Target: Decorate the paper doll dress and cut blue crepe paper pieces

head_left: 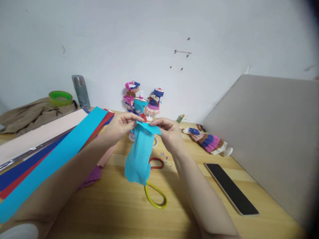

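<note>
A piece of turquoise crepe paper (140, 156) hangs down over the table, its top edge folded over. My left hand (122, 125) pinches that top edge at its left end. At the right end, the thumb and fingers of my right hand (170, 132) are closed on the same edge. Below and partly behind the paper lie scissors with one red handle loop (161, 163) and one yellow handle loop (163, 203); their blades are hidden. Behind my hands stand several small mini dress forms dressed in paper, one with a turquoise top (141, 103).
Long crepe paper strips (74, 139) cover the left side. Behind them are brown cloth (30, 111), green tape (60, 98) and a bottle (81, 91). On the right lie a phone (231, 189) and a paper-dressed form (210, 142), beside a grey panel (269, 132).
</note>
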Demonstrator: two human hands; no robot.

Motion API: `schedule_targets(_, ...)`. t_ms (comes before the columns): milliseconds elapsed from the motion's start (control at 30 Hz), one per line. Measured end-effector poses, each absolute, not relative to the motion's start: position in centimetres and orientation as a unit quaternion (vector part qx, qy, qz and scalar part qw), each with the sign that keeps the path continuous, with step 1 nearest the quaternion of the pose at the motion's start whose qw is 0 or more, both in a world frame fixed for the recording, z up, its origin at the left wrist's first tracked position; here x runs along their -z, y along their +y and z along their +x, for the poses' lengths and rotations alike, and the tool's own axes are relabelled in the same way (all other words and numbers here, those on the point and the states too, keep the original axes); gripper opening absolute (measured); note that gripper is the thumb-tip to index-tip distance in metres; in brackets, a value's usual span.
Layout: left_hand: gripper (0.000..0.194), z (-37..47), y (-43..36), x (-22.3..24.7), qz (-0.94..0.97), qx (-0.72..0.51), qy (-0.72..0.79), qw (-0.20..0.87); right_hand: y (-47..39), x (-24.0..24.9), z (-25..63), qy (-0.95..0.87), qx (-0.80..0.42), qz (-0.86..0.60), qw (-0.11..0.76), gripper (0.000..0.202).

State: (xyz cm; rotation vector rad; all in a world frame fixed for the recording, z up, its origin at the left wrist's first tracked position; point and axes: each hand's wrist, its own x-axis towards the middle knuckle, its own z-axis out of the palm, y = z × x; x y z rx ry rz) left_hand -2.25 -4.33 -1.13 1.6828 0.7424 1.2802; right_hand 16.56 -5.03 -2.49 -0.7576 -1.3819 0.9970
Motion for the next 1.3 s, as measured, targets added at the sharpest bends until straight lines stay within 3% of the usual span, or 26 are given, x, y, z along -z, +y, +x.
schedule_targets(300,0.012,-2.4,-4.4,1.1,0.656,-0.505,0.303,0.472,-5.1,2.6,16.8,-0.592,-0.45,-0.309,0.593,0.026)
schedule_targets(633,0.03,-2.2,-5.0,0.7,0.651,-0.498,0.274,0.504,-5.4,2.3,16.6,-0.609,-0.422,-0.306,0.598,0.026)
schedule_targets(1100,0.015,-2.4,-4.8,1.0,0.628,-0.515,0.29,0.506,-5.9,1.6,16.9,-0.622,-0.423,-0.279,0.597,0.019)
schedule_targets(1200,0.013,-2.4,-5.0,0.9,0.632,-0.512,0.287,0.506,-6.2,1.4,17.1,-0.586,-0.489,-0.287,0.579,0.026)
schedule_targets(1300,0.014,-2.4,-5.5,0.7,0.638,-0.51,0.287,0.5,-6.6,1.3,16.9,-0.575,-0.54,-0.294,0.54,0.051)
